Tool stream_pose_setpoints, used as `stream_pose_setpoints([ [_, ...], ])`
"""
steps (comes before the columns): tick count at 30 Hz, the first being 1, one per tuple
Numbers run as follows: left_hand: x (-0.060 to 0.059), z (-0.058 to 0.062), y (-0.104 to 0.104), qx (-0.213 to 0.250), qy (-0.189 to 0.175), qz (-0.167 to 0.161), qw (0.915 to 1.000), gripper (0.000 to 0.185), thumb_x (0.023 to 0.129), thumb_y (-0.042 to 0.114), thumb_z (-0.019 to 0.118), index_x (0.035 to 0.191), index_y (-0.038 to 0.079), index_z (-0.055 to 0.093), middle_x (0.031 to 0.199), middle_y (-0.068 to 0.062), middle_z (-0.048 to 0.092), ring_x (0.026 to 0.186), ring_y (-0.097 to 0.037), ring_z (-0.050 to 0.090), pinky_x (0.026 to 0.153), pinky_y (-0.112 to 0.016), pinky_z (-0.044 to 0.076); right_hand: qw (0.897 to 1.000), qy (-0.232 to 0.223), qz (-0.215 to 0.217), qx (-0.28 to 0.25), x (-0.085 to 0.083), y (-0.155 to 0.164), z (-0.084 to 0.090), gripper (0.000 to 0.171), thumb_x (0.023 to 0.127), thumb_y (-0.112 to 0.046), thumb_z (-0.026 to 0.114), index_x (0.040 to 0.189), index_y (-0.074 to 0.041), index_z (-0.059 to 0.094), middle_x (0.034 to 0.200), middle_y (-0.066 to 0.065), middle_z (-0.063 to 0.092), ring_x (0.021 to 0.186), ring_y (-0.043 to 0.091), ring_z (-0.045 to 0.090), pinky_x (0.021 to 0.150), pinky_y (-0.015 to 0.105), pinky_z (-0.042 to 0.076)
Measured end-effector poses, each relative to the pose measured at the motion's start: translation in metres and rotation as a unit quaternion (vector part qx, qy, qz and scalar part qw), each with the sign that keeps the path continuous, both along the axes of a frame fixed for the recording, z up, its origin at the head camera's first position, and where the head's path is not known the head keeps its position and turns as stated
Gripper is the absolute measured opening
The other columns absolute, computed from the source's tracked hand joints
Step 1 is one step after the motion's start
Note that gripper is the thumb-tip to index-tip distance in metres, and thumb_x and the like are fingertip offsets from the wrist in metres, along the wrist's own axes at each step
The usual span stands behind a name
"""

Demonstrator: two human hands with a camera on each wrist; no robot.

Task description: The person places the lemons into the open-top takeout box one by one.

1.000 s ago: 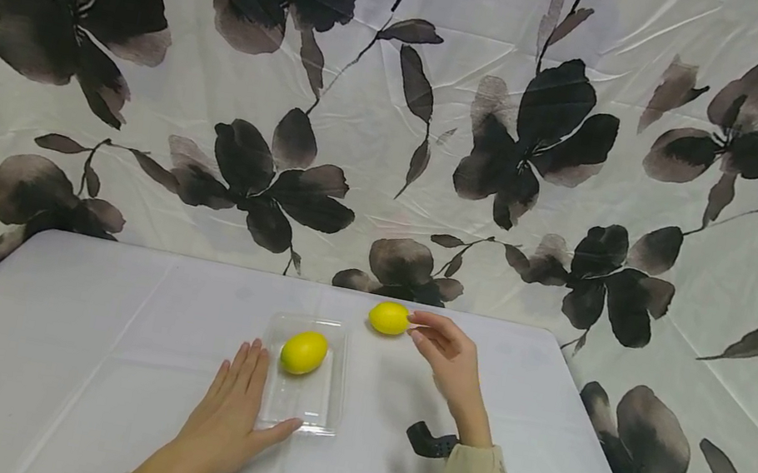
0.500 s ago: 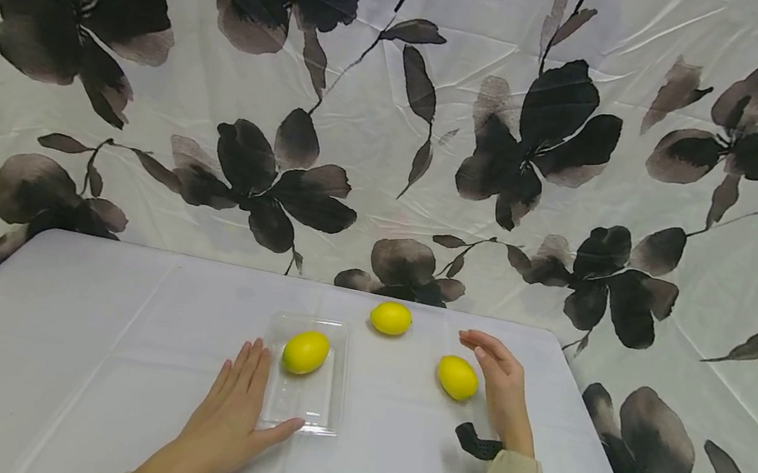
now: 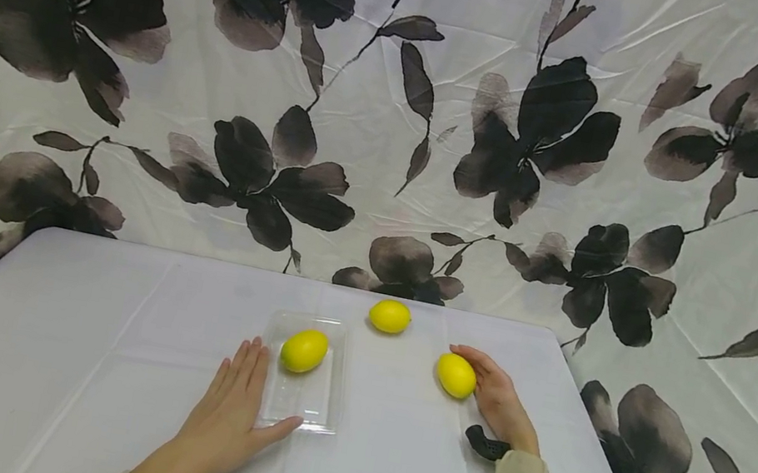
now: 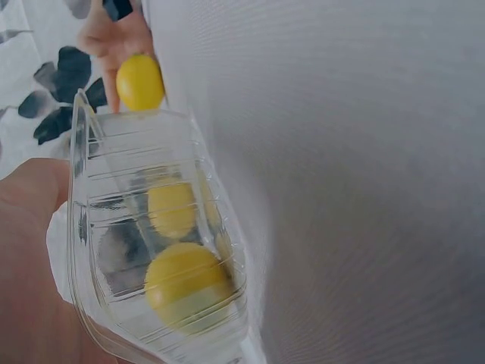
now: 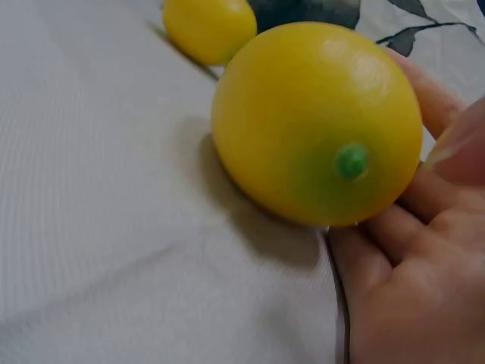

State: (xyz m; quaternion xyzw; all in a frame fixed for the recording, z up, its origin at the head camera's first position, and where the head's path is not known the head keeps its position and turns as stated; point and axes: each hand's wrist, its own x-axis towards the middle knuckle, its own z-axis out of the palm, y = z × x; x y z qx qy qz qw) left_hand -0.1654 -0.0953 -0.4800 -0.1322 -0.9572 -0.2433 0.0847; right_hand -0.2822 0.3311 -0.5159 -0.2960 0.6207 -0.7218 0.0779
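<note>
Loosely, the right hand (image 3: 501, 399) cups the near lemon (image 3: 455, 376), thumb apart; closing thumb and fingers evenly should stop it rolling. Left of this grip lie the far lemon (image 3: 389, 317), then a tray (image 3: 341, 386) holding another lemon (image 3: 304, 351), the left hand (image 3: 227, 406) straight-fingered along its edge.

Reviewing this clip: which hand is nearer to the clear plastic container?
The left hand: it lies along the left side of the clear plastic container. The right hand is farther off to its right, at the rightmost lemon.
</note>
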Motion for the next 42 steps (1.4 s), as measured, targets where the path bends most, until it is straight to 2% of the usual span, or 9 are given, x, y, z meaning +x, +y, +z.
stream_pose_setpoints([
  [2, 0.000, 0.000, 0.000, 0.000, 0.000, -0.001, 1.0000, 0.108, 0.086, 0.065, 0.064, 0.151, -0.012, 0.025, 0.160, -0.028, 0.017, 0.148, -0.042, 0.013, 0.117, -0.060, 0.015, 1.000, 0.011, 0.008, 0.019, -0.001, 0.001, -0.003, 0.065, 0.086, 0.023, 0.023, 0.150, 0.013, 0.022, 0.153, 0.033, 0.028, 0.145, 0.028, 0.030, 0.117, 0.025, 0.025],
  [6, -0.001, -0.002, -0.001, -0.002, 0.001, -0.004, 1.0000, 0.109, 0.086, 0.067, 0.061, 0.151, -0.012, 0.024, 0.160, -0.029, 0.016, 0.149, -0.042, 0.013, 0.117, -0.060, 0.015, 0.999, 0.027, 0.010, 0.039, -0.001, 0.000, -0.004, 0.076, 0.077, 0.028, 0.027, 0.151, 0.013, 0.020, 0.154, 0.035, 0.024, 0.146, 0.035, 0.025, 0.117, 0.025, 0.025],
  [9, -0.001, -0.002, -0.001, -0.001, 0.002, -0.004, 1.0000, 0.109, 0.086, 0.068, 0.060, 0.150, -0.012, 0.024, 0.160, -0.029, 0.016, 0.148, -0.043, 0.013, 0.117, -0.061, 0.014, 0.998, 0.009, 0.005, 0.056, 0.000, -0.005, -0.003, 0.093, 0.060, 0.029, 0.030, 0.151, 0.011, 0.024, 0.156, 0.032, 0.022, 0.148, 0.035, 0.019, 0.116, 0.022, 0.024],
  [11, -0.001, -0.003, -0.001, 0.000, 0.002, -0.006, 1.0000, 0.109, 0.086, 0.068, 0.060, 0.150, -0.013, 0.024, 0.159, -0.030, 0.016, 0.148, -0.043, 0.013, 0.117, -0.061, 0.014, 0.997, -0.011, -0.006, 0.076, 0.001, -0.008, 0.000, 0.096, 0.057, 0.028, 0.034, 0.151, 0.008, 0.028, 0.157, 0.029, 0.023, 0.147, 0.032, 0.020, 0.114, 0.020, 0.025],
  [16, 0.000, -0.001, -0.002, 0.004, -0.002, -0.004, 1.0000, 0.110, 0.087, 0.070, 0.058, 0.151, -0.013, 0.024, 0.160, -0.030, 0.015, 0.148, -0.043, 0.012, 0.117, -0.061, 0.014, 0.990, -0.052, -0.033, 0.125, 0.002, -0.014, 0.003, 0.088, 0.067, 0.024, 0.048, 0.151, 0.001, 0.036, 0.158, 0.020, 0.030, 0.143, 0.020, 0.029, 0.109, 0.017, 0.029],
  [23, 0.001, -0.001, -0.002, 0.006, -0.008, -0.003, 0.9999, 0.109, 0.087, 0.068, 0.060, 0.151, -0.012, 0.022, 0.160, -0.030, 0.015, 0.148, -0.043, 0.012, 0.117, -0.061, 0.014, 0.990, -0.058, -0.051, 0.121, 0.002, -0.016, 0.001, 0.083, 0.072, 0.021, 0.058, 0.150, 0.001, 0.038, 0.156, 0.022, 0.033, 0.138, 0.012, 0.037, 0.109, 0.017, 0.032],
  [27, 0.000, -0.002, -0.002, 0.003, -0.015, -0.004, 0.9999, 0.110, 0.087, 0.067, 0.060, 0.152, -0.012, 0.021, 0.161, -0.028, 0.013, 0.149, -0.042, 0.011, 0.118, -0.060, 0.012, 0.989, -0.053, -0.065, 0.124, 0.003, -0.017, 0.000, 0.080, 0.075, 0.016, 0.065, 0.149, 0.001, 0.039, 0.154, 0.022, 0.035, 0.136, 0.012, 0.040, 0.109, 0.018, 0.034],
  [36, 0.000, -0.004, -0.002, 0.003, -0.004, -0.004, 1.0000, 0.111, 0.086, 0.071, 0.057, 0.151, -0.012, 0.021, 0.160, -0.029, 0.014, 0.149, -0.041, 0.012, 0.118, -0.059, 0.014, 0.981, -0.047, -0.105, 0.156, 0.005, -0.021, 0.000, 0.076, 0.076, 0.006, 0.078, 0.145, -0.005, 0.048, 0.151, 0.017, 0.042, 0.135, 0.012, 0.042, 0.108, 0.016, 0.035],
  [42, 0.000, -0.004, -0.003, 0.005, -0.009, -0.003, 0.9999, 0.111, 0.086, 0.067, 0.061, 0.151, -0.012, 0.021, 0.161, -0.028, 0.013, 0.149, -0.041, 0.011, 0.118, -0.059, 0.013, 0.975, -0.033, -0.126, 0.180, 0.006, -0.027, 0.001, 0.076, 0.074, 0.001, 0.083, 0.142, -0.008, 0.050, 0.149, 0.013, 0.046, 0.138, 0.019, 0.040, 0.107, 0.015, 0.033],
])
